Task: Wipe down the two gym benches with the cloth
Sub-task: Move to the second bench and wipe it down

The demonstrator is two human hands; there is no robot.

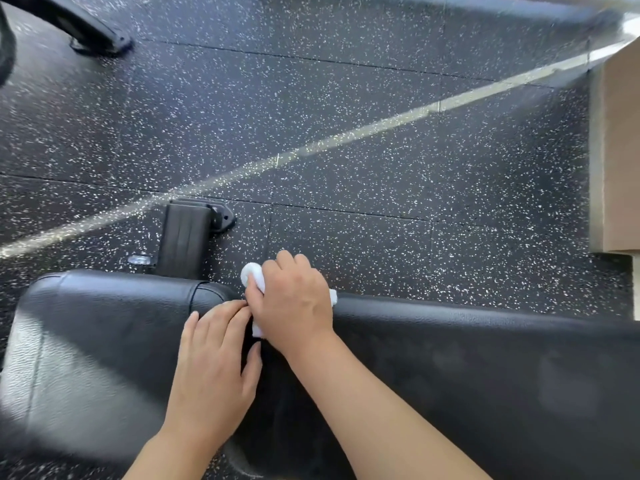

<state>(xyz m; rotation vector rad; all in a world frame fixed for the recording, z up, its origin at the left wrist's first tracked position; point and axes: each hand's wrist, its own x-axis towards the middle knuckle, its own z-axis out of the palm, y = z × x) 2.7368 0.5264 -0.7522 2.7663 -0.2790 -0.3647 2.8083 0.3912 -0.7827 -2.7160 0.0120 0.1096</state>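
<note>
A black padded gym bench fills the lower part of the head view, with a seat pad on the left and a long back pad on the right. My right hand grips a small white cloth over the gap between the two pads, at the bench's far edge. Most of the cloth is hidden under that hand. My left hand rests flat on the bench beside the gap, and its fingertips touch the cloth's lower edge.
The bench's black foot stands on the speckled black rubber floor just beyond the seat pad. Another machine's black foot sits at the top left. A tan box or wall corner stands at the right edge.
</note>
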